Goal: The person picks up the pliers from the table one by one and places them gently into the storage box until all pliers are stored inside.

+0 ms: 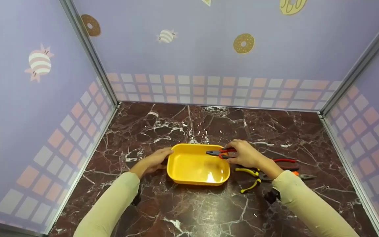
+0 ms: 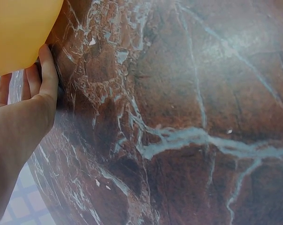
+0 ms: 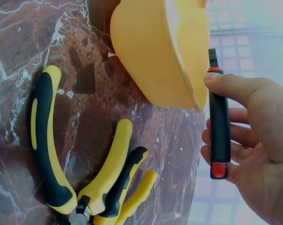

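R hand (image 1: 247, 154) pinches red-and-black handled pliers (image 1: 220, 152), grip clenched on the handles, jaws over the rim of the yellow plastic rectangular tray (image 1: 176, 171) just left of it. L hand (image 1: 153, 161), fingers straight, presses tray's left wall. Yellow-and-black handled pliers (image 1: 250, 179) lie on dark marble counter (image 1: 189, 210) below R grip.

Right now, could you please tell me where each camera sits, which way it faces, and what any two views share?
Head: worn on the head, looking forward and down at the marble table; both sleeves, left hand and right hand show.
Left wrist: low beside the left hand, whose fingers touch the yellow tray.
Right wrist: beside the right hand, its grip on red-handled pliers, over yellow-handled pliers.
All three views share the tray.
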Demonstrator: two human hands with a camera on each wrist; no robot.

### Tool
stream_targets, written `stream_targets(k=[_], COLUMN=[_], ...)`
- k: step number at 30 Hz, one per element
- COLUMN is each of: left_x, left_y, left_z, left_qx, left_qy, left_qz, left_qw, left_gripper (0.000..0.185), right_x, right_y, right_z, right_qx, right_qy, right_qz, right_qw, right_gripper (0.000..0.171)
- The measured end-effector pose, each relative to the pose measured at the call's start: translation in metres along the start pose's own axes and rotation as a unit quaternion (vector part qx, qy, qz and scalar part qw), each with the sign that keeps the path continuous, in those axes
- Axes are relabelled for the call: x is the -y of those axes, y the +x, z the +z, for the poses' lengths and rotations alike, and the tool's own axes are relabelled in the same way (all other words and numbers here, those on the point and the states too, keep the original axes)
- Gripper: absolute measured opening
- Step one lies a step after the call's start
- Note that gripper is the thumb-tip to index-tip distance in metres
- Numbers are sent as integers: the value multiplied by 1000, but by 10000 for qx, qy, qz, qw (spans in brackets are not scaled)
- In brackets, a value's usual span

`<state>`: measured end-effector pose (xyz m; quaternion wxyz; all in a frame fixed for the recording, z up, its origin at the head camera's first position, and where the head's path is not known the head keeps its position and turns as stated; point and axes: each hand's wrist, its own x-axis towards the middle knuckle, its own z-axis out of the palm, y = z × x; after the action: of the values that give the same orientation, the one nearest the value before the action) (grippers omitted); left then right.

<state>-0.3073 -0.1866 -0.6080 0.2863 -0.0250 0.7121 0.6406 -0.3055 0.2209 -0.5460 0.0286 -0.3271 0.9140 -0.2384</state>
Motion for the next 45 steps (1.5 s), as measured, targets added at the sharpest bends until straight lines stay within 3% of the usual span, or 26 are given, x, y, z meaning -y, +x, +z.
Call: stream_targets(k=[26, 45], left_x=[2, 2], left_y=[1, 2], left_z=[0, 0], left_qx=[-43, -108], left_qy=[-40, -44], left_qz=[34, 60], left_qw=[10000, 9999], left_gripper=[48, 51], right_x=[14, 30], right_y=[2, 12], right_z=[12, 30], right_qx=[-82, 67], right_qy=[14, -60], right_qz=[-269, -188], right_qw=[9996, 9998], right_gripper=[52, 49])
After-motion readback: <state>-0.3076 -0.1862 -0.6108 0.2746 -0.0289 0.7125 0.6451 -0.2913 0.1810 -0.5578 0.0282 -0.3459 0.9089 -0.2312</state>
